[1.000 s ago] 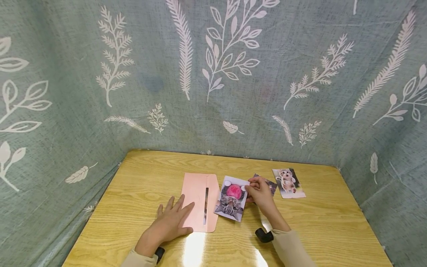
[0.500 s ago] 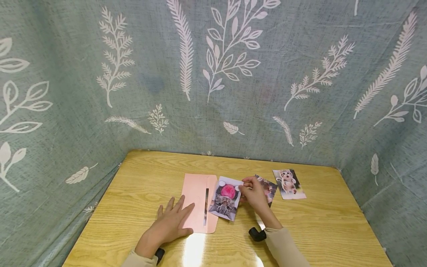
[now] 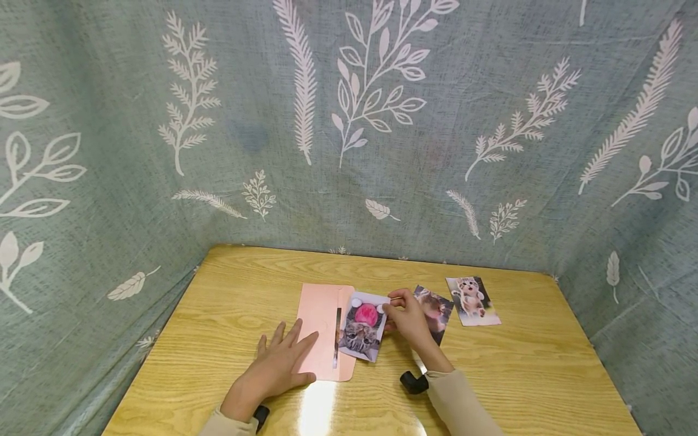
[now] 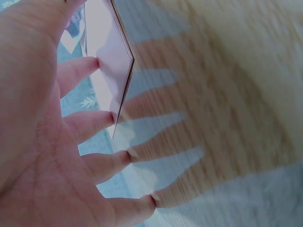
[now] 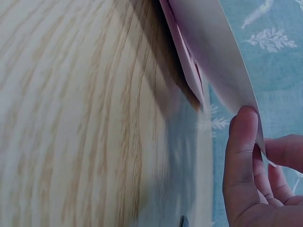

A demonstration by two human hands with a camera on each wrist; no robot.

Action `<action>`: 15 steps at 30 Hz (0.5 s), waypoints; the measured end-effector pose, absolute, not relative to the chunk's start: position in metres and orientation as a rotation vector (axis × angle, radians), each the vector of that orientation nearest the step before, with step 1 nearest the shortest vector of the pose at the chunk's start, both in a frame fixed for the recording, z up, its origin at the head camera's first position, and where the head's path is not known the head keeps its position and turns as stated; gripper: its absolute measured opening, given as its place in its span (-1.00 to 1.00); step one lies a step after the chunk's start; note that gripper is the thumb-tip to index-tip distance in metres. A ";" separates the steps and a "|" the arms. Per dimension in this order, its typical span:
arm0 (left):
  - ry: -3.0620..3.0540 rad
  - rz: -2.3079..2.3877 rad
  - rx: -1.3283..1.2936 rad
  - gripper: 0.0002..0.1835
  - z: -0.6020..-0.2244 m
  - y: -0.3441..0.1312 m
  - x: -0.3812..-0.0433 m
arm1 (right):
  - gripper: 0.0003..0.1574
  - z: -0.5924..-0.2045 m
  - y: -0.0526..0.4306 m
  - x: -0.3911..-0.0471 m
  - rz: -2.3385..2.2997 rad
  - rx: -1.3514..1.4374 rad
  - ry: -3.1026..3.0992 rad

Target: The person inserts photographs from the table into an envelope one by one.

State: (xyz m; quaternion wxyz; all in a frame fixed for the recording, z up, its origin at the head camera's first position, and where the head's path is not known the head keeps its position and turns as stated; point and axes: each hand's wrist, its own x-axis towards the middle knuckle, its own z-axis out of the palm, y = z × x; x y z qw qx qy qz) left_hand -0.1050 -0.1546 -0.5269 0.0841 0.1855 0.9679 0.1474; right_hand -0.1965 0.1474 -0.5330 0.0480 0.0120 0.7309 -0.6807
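A pink envelope (image 3: 322,303) lies on the table, its flap side to the right, with a dark strip of a picture showing in its slot. Spread fingers of my left hand (image 3: 278,360) rest on the envelope's left part and the table beside it. My right hand (image 3: 411,321) pinches the right edge of a kitten photo (image 3: 361,330) with a pink ball, upside down from here. That photo's left edge overlaps the envelope's flap, beside the slot. In the right wrist view, thumb and fingers hold the photo (image 5: 213,47) tilted above the envelope (image 5: 187,61).
A second cat photo (image 3: 436,309) lies just right of my right hand, partly covered by it. Farther right lies another kitten photo (image 3: 472,300). The wooden table (image 3: 523,363) is bordered by a hanging patterned cloth (image 3: 349,206) at the back and sides.
My right hand has moved left with the kitten photo, from beside the envelope to over its flap. More of the second cat photo now shows. The left hand has stayed put.
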 end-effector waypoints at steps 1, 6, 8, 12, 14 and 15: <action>2.888 0.441 0.553 -0.10 -0.527 -0.155 -0.105 | -0.62 -0.533 0.147 -0.197 -2.071 0.041 2.230; 2.890 0.432 0.552 -0.10 -0.528 -0.155 -0.105 | -0.60 -0.532 0.145 -0.197 -2.063 0.033 2.203; 2.891 0.428 0.552 -0.10 -0.528 -0.155 -0.105 | -0.59 -0.528 0.143 -0.196 -2.060 0.012 2.186; 2.893 0.421 0.554 -0.09 -0.529 -0.155 -0.105 | -0.60 -0.515 0.138 -0.191 -2.044 -0.029 2.170; 2.894 0.423 0.554 -0.10 -0.529 -0.155 -0.106 | -0.60 -0.510 0.134 -0.190 -2.034 -0.046 2.174; 2.895 0.423 0.555 -0.10 -0.530 -0.155 -0.106 | -0.60 -0.509 0.132 -0.189 -2.039 -0.052 2.167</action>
